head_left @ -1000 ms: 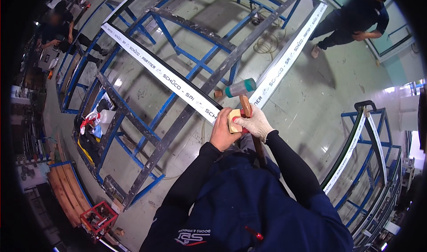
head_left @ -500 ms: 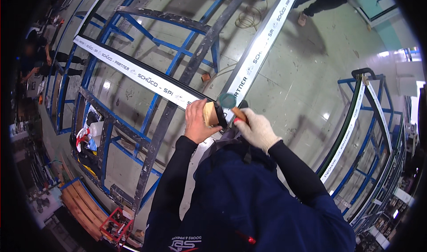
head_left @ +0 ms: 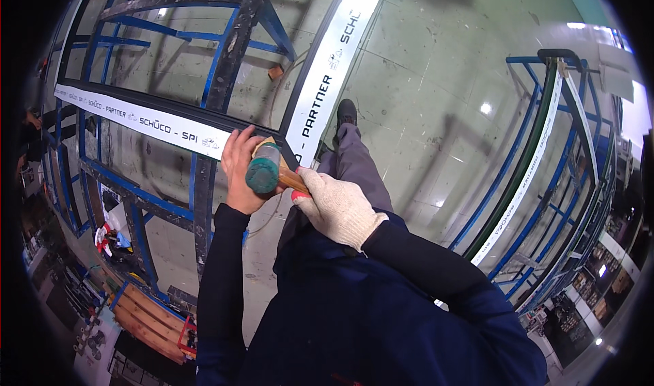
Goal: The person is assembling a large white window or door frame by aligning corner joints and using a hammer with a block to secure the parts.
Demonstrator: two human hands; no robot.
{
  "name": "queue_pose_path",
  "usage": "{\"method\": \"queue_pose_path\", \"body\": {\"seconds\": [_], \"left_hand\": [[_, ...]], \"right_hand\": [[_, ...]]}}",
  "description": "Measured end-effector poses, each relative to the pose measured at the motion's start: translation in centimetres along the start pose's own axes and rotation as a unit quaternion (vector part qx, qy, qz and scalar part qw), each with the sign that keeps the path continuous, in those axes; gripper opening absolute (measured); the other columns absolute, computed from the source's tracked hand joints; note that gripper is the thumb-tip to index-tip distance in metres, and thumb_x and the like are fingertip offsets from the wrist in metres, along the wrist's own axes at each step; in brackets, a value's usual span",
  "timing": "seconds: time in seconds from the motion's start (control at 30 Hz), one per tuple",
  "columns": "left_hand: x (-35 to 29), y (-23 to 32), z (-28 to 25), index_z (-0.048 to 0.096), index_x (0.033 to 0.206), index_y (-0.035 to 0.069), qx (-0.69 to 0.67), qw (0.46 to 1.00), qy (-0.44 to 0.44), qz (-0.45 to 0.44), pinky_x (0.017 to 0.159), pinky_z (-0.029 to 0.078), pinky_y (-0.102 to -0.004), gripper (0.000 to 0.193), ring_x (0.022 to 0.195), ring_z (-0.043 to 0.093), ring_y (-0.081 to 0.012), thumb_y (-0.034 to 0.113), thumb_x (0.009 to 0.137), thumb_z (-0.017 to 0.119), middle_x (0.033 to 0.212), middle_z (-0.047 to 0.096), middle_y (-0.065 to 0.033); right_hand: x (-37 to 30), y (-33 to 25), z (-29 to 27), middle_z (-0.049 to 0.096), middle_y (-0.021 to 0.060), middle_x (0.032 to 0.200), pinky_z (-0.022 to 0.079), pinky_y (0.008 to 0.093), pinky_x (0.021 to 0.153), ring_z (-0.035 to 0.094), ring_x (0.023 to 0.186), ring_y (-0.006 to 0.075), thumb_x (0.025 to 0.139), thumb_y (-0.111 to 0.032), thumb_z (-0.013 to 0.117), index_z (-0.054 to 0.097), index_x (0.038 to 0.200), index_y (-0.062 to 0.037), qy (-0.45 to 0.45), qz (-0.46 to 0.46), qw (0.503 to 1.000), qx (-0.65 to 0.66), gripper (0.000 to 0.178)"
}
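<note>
My right hand [head_left: 340, 207], in a white knitted glove, grips the wooden handle [head_left: 293, 180] of a mallet. The mallet's green head [head_left: 263, 173] is in front of my bare left hand [head_left: 240, 171]. That hand holds a wooden block [head_left: 266, 142] at the corner of a dark window frame. Most of the block is hidden by the mallet head, and I cannot tell whether the two touch. White printed film covers the frame's left bar [head_left: 153, 124] and its far bar [head_left: 325, 66], which meet near my hands.
Blue and black metal trestles [head_left: 225, 66] stand under the frame. At right, another film-covered frame [head_left: 521, 195] leans on a blue rack [head_left: 569, 212]. A spray bottle [head_left: 105, 239] and wooden slats [head_left: 150, 325] are at lower left. My foot [head_left: 347, 111] is beside the far bar.
The mallet head has come left and nearer, from beside the block to in front of it. My view has shifted, and both hands appear further left. The left hand keeps the block at the corner.
</note>
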State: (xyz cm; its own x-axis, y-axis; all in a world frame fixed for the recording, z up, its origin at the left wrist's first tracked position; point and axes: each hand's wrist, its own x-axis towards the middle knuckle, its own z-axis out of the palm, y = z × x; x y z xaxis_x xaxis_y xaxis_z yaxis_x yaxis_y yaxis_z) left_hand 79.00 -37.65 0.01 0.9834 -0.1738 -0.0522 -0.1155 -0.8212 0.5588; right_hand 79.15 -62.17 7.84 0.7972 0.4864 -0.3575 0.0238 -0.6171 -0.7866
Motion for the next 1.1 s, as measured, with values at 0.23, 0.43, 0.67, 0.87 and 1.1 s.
{"method": "queue_pose_path", "body": {"seconds": [0.23,0.43,0.67,0.87,1.1], "left_hand": [[0.3,-0.1,-0.2,0.057,0.137,0.015,0.026,0.999,-0.023,0.002,0.121,0.022,-0.0564,0.103,0.153,0.024,-0.0411,0.030,0.045,0.100,0.158,0.042,-0.0108],[-0.8,0.0,0.7,0.060,0.134,0.014,-0.060,0.997,-0.016,-0.044,0.122,0.021,-0.0558,0.092,0.153,0.023,-0.0420,0.040,0.054,0.098,0.157,0.044,-0.0128],[0.3,1.2,-1.0,0.055,0.136,0.015,-0.022,0.999,0.017,-0.028,0.122,0.017,-0.0565,0.091,0.154,0.021,-0.0400,0.037,0.058,0.096,0.156,0.044,-0.0115],[-0.2,1.6,-1.0,0.058,0.133,0.017,-0.046,0.998,0.005,-0.046,0.123,0.018,-0.0574,0.090,0.155,0.021,-0.0403,0.040,0.056,0.098,0.158,0.042,-0.0124],[-0.3,1.2,-0.7,0.054,0.135,0.017,-0.017,1.000,0.002,-0.004,0.122,0.020,-0.0592,0.098,0.154,0.021,-0.0421,0.039,0.053,0.102,0.160,0.040,-0.0128]], "right_hand": [[0.0,-0.8,-1.5,0.069,0.0218,0.105,0.058,0.0454,0.079,0.071,0.094,0.0409,0.095,-0.022,0.073,0.057,0.133,-0.0006,0.010,-0.026,0.999,0.044,0.046],[-2.2,-0.8,-7.7,0.072,0.0208,0.106,0.058,0.0422,0.084,0.073,0.094,0.0369,0.090,-0.018,0.078,0.057,0.133,0.0005,0.082,-0.086,0.986,0.115,0.051],[-8.5,3.7,-9.1,0.065,0.0136,0.072,0.052,0.0347,0.065,0.065,0.067,0.0186,0.099,-0.028,0.074,0.064,0.109,0.0013,0.136,0.206,0.968,0.052,0.033],[-6.7,0.9,-8.2,0.069,0.0178,0.082,0.055,0.0382,0.072,0.072,0.076,0.0297,0.103,-0.031,0.067,0.061,0.126,-0.0018,0.042,0.091,0.994,0.054,0.037],[-6.1,1.6,-3.9,0.070,0.0197,0.084,0.055,0.0483,0.073,0.071,0.081,0.0395,0.102,-0.041,0.064,0.061,0.115,-0.0048,-0.022,0.022,0.997,-0.067,0.039]]}}
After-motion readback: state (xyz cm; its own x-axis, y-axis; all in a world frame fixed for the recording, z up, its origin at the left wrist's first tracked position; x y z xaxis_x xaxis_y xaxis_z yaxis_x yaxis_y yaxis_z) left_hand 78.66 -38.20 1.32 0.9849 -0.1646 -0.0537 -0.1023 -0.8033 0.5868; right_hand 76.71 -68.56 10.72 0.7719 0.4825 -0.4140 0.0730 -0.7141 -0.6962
